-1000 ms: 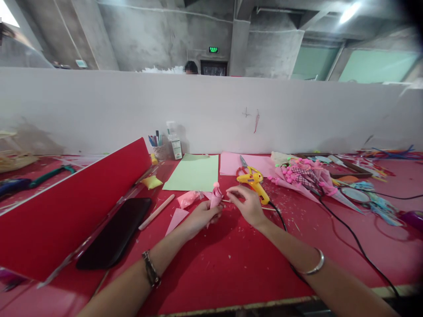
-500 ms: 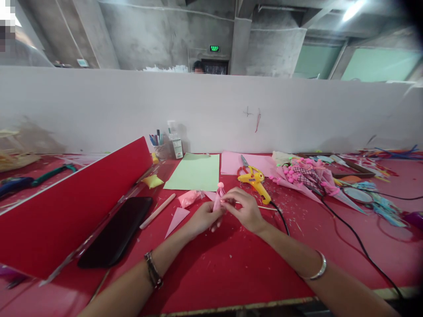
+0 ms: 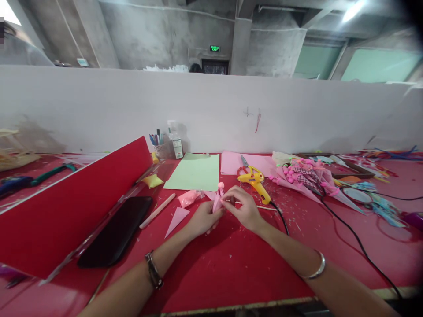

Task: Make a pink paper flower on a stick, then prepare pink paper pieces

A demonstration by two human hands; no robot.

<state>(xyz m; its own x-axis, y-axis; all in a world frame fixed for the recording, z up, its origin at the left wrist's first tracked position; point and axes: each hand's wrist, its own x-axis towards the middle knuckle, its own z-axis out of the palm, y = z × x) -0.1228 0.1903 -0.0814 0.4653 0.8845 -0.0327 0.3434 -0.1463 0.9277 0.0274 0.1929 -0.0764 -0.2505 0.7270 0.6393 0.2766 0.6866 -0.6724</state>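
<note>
Between my two hands is a small pink paper cone (image 3: pixel 217 203) with a pink ball and thin pink strands at its top. My left hand (image 3: pixel 204 219) is closed around the cone's lower part. The fingertips of my right hand (image 3: pixel 245 208) pinch the cone's right side near its upper edge. Just left of my left hand lie a flat pink paper triangle (image 3: pixel 177 220) and a bag of pink clay-like stuff (image 3: pixel 189 198). A yellow glue gun (image 3: pixel 259 185) rests beyond my right hand, and a thin stick (image 3: pixel 267 208) lies behind its fingers.
A black phone-like slab (image 3: pixel 115 231) and a pale roller (image 3: pixel 157 211) lie to the left, by a red upright board (image 3: pixel 82 198). Green paper (image 3: pixel 194 171), pink sheets (image 3: pixel 231 163) and scissors (image 3: pixel 243 164) lie behind. Pink cone bouquets (image 3: pixel 307 176) and a black cord (image 3: pixel 360 246) are on the right.
My left fingers under the cone have curled in slightly. Both hands otherwise stay in place on the cone. The person behind the partition has shifted a little.
</note>
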